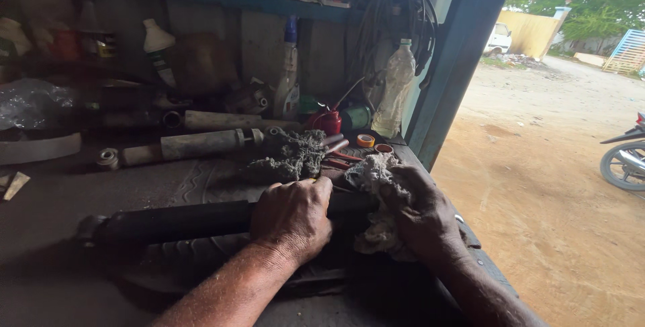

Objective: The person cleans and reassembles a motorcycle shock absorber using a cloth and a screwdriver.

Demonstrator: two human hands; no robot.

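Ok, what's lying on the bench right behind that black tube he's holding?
Behind the black tube lie a grey wad of cotton waste and a dusty grey cylinder. The left hand and right hand cover whatever sits under them.

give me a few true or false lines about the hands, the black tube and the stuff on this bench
1. The left hand grips the black tube. True.
2. The right hand holds a wrench. False: it presses a grey rag to the tube's end.
3. The black tube stands upright. False: it lies flat across the workbench.
4. A red oil can sits behind the hands. True.
5. A clear plastic bottle stands by the doorway. True.
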